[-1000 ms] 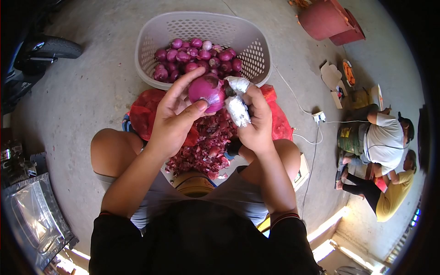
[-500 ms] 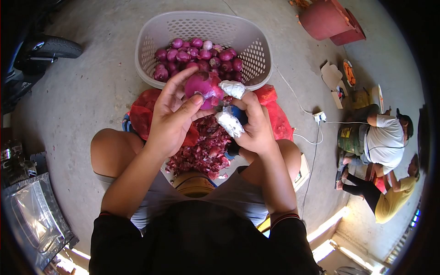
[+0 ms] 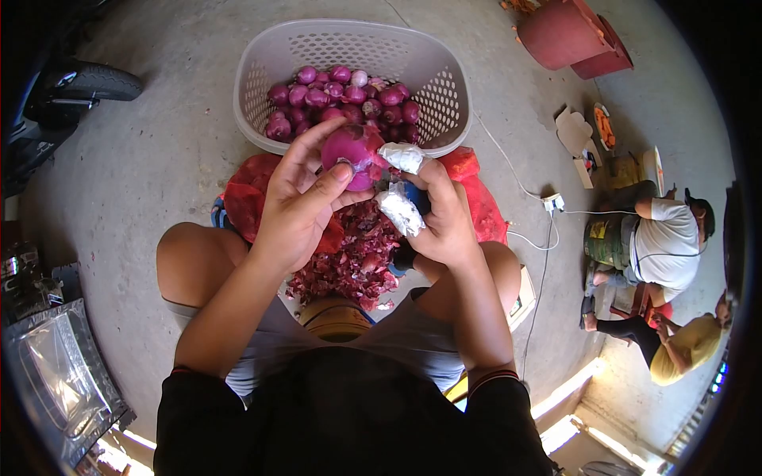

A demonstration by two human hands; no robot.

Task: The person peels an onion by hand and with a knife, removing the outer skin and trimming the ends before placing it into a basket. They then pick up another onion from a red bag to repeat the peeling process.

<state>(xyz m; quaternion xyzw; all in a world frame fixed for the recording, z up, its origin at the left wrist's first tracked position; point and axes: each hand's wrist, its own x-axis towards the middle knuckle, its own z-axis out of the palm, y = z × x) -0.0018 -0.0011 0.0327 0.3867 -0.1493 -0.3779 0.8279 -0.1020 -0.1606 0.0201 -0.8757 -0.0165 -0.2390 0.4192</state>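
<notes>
A large red onion (image 3: 347, 149), partly peeled with loose skin on its right side, rests in the curled fingers and thumb of my left hand (image 3: 305, 186). Close to its right side is my right hand (image 3: 444, 210), whose thumb and forefinger tips are wrapped in silvery-white covering. The fingers of that hand curl around something dark blue (image 3: 414, 195), mostly hidden, whose kind I cannot make out. Below both hands lies a heap of onion skins (image 3: 349, 266) between my legs. Beyond them, a grey perforated basket (image 3: 262, 59) holds many purple onions (image 3: 317, 97).
Red mesh sacking (image 3: 480, 210) lies on both sides of the skins. At right are a white cable with a socket block (image 3: 553, 203), an open carton (image 3: 573, 131), red tubs (image 3: 559, 36) and two seated people (image 3: 667, 246). A motorcycle wheel (image 3: 103, 82) stands at left.
My right hand's wrapped fingertips have shifted very slightly beside the onion. My left hand holds almost still. At right, the person in yellow has leaned away from the other person.
</notes>
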